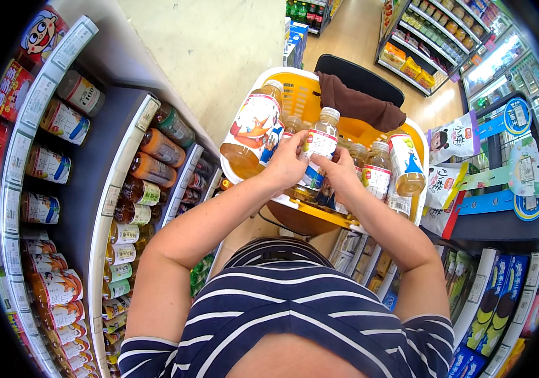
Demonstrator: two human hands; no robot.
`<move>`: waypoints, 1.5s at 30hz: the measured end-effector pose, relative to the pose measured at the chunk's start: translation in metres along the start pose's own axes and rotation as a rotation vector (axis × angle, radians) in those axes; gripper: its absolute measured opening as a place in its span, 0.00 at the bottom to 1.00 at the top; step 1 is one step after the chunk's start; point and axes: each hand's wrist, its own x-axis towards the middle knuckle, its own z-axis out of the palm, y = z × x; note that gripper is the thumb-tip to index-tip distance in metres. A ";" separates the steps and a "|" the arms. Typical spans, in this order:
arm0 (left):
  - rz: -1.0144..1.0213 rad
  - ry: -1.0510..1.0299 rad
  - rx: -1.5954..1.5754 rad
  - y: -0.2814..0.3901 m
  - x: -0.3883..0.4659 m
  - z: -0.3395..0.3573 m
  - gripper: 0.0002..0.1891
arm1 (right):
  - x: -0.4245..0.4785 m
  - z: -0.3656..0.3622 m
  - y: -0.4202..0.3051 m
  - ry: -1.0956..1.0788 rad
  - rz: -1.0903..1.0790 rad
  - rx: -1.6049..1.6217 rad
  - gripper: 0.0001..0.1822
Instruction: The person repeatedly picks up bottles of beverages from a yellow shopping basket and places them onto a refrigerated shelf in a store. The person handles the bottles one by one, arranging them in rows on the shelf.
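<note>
Both hands hold one upright plastic tea bottle [322, 141] with a white cap and a white, red and blue label. My left hand [287, 160] grips its left side, while my right hand [342, 175] has thumb and fingers on its lower right. Beneath them is a yellow plastic basket [300, 92] with a white rim, holding several more bottles. A large tea bottle [253, 127] leans at the basket's left. On the right side, a tea bottle [377, 172] stands near another one [406, 163] that tilts outward. A brown cloth [359, 104] drapes over the far rim.
Shelves of drink bottles [54, 163] line the left, with price strips along their edges. Snack bags [453, 134] hang on a rack to the right, above shelved biscuit boxes [498, 302]. A black chair back [361, 78] stands behind the basket. Farther off is a stocked shelf unit [432, 42].
</note>
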 end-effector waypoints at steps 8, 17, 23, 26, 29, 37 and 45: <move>0.015 -0.020 -0.036 0.010 -0.006 -0.004 0.33 | -0.011 0.000 -0.015 -0.028 -0.033 0.050 0.31; -0.016 -0.152 -0.354 0.045 -0.028 -0.018 0.39 | -0.023 -0.003 -0.029 -0.084 -0.243 0.094 0.28; 0.253 -0.031 -0.445 0.060 -0.065 -0.043 0.38 | -0.046 0.014 -0.063 -0.295 -0.513 0.039 0.29; 0.281 -0.001 -0.625 0.068 -0.087 -0.064 0.38 | -0.059 0.039 -0.090 -0.420 -0.535 -0.006 0.29; 0.396 0.194 -0.721 0.073 -0.111 -0.088 0.37 | -0.065 0.076 -0.112 -0.570 -0.601 -0.108 0.27; 0.418 0.708 -0.707 0.065 -0.151 -0.180 0.27 | -0.054 0.217 -0.156 -1.031 -0.597 -0.239 0.22; 0.413 0.979 -0.451 0.056 -0.159 -0.278 0.26 | -0.033 0.333 -0.183 -1.273 -0.640 -0.303 0.24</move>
